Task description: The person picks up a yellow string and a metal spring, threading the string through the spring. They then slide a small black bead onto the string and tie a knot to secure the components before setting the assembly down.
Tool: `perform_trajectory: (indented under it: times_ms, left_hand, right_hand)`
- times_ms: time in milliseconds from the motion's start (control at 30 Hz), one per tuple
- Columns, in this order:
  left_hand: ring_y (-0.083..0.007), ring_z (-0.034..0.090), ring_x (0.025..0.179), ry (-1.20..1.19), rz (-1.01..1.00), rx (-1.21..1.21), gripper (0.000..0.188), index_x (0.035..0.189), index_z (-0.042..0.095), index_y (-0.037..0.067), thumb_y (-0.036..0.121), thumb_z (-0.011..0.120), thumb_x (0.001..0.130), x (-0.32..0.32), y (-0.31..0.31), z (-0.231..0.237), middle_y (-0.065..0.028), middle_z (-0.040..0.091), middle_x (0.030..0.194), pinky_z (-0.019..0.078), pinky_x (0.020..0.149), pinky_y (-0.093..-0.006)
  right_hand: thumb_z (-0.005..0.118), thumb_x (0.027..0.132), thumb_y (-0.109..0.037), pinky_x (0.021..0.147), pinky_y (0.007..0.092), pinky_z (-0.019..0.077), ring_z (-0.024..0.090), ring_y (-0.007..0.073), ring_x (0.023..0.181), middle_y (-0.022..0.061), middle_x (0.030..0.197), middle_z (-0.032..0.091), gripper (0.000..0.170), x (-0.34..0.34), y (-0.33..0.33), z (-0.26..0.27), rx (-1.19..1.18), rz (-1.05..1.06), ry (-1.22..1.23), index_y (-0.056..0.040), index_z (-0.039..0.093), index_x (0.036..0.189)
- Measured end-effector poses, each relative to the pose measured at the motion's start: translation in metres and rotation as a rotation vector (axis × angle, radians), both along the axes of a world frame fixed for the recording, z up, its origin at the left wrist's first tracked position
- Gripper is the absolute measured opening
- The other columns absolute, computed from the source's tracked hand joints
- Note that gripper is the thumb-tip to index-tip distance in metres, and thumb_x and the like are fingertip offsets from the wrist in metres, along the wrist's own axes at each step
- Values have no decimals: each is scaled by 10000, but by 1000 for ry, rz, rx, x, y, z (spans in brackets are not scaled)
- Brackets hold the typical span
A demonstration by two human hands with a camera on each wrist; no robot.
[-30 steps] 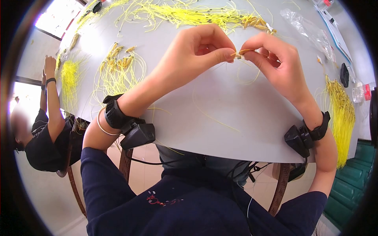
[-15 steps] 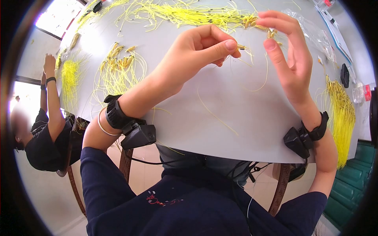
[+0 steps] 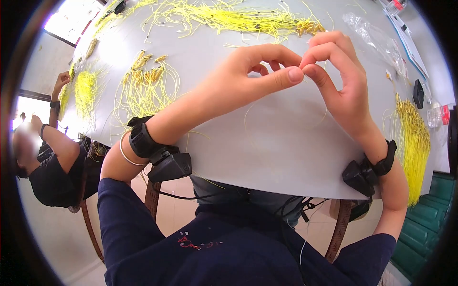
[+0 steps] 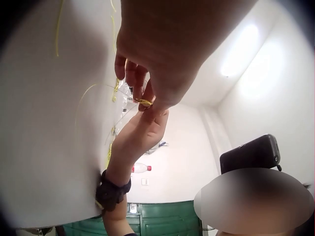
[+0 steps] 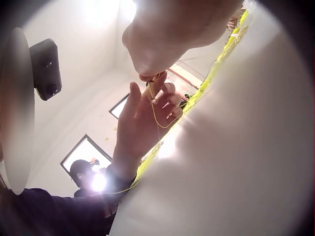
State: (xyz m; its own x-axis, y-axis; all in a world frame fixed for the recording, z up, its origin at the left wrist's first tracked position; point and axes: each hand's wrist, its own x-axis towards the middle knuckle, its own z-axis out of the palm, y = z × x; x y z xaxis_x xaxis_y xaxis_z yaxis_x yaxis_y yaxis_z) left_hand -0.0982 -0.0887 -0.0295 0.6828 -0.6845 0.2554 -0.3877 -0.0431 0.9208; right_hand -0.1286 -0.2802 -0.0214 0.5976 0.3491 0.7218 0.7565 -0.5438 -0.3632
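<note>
A small golden coiled piece with thin yellow line shows at the meeting fingertips in the left wrist view [image 4: 145,103] and the right wrist view [image 5: 152,91]. The left hand [image 3: 260,74] pinches it between thumb and index finger. From the other side, the right hand [image 3: 344,78] brings thumb and index tips together on it, the tips of both hands touching. In the head view the fingers hide the piece. A loop of thin line [image 5: 158,120] hangs from it in front of the left palm.
Bundles of yellow line with golden pieces lie at the table's back [image 3: 238,20], left [image 3: 143,90] and right [image 3: 411,143]. Clear plastic wrap [image 3: 377,40], a clipboard [image 3: 408,43] and a bottle [image 3: 438,115] are at the right. Another person [image 3: 57,167] sits at the left.
The right hand, raised open and apart half a second ago, has come back to the left hand's fingertips. The coiled piece has gone from the head view. The other person's arms have moved apart.
</note>
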Motion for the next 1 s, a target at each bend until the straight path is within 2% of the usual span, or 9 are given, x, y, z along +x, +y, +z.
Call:
perform_trajectory:
  times_ms: [400, 467, 500, 567, 633, 733, 833, 967, 1000]
  left_hand:
    - [-81, 458, 826, 139, -237, 36, 282, 883, 507, 29, 283, 409, 955, -3, 4, 1, -17, 529, 841, 376, 783, -238]
    - [-114, 498, 876, 139, -353, 296, 241, 920, 519, 13, 230, 415, 939, -1, 10, 15, -53, 556, 885, 392, 806, -269]
    - [-114, 498, 876, 138, -349, 295, 241, 920, 519, 13, 230, 415, 939, 0, 12, 17, -53, 556, 885, 392, 806, -269]
    - [-159, 533, 921, -604, 62, 291, 242, 971, 557, -24, 177, 443, 900, 3, 16, 20, -104, 594, 948, 402, 829, -307]
    - [-170, 539, 932, -469, -22, 176, 254, 982, 583, -25, 167, 450, 882, 19, 22, 21, -115, 598, 992, 400, 839, -320]
    - [-172, 555, 914, -213, -85, 31, 229, 927, 664, 15, 193, 553, 836, 17, 19, 22, -98, 619, 1013, 402, 811, -313]
    - [-129, 558, 844, -369, 58, 143, 193, 852, 688, 67, 212, 721, 729, 8, 14, 20, -32, 650, 868, 381, 714, -264]
    - [-117, 554, 819, -314, 65, 202, 174, 838, 688, 72, 210, 717, 736, 6, 13, 23, -22, 649, 860, 380, 705, -256]
    - [-111, 553, 805, -329, 88, 173, 163, 834, 689, 72, 198, 719, 736, 3, 12, 28, -17, 651, 861, 378, 701, -248]
  right_hand:
    - [533, 890, -139, 762, 258, 387, 489, 116, 810, 13, 862, 546, 119, 5, -3, -8, 436, 58, 279, -25, 547, 860]
    - [521, 902, -153, 759, 254, 385, 486, 102, 810, 1, 869, 551, 142, 5, -6, -6, 485, 40, 312, -19, 546, 865]
    - [537, 888, -147, 743, 257, 386, 489, 110, 799, 3, 846, 549, 129, 5, -7, -5, 405, 12, 292, -23, 552, 859]
    - [552, 875, -142, 726, 260, 387, 493, 117, 788, 5, 823, 547, 117, 4, -7, -3, 328, -20, 270, -27, 557, 854]
    - [603, 819, -101, 689, 276, 390, 500, 157, 756, 27, 779, 536, 76, 0, -1, 2, 27, -47, 105, -35, 566, 822]
    - [636, 764, -58, 668, 290, 392, 499, 199, 741, 53, 764, 524, 79, -7, 9, 7, -54, -35, 34, -36, 565, 789]
    - [649, 740, -36, 680, 300, 399, 499, 212, 760, 59, 756, 523, 85, -10, 12, 7, -35, -24, 90, -33, 567, 761]
    - [629, 797, -86, 706, 302, 410, 510, 193, 798, 60, 813, 544, 129, -11, 13, 1, -17, -16, 115, -34, 556, 889]
    - [595, 836, -123, 711, 301, 418, 515, 182, 813, 65, 856, 548, 205, -11, 19, -6, 257, 85, 224, -26, 510, 996]
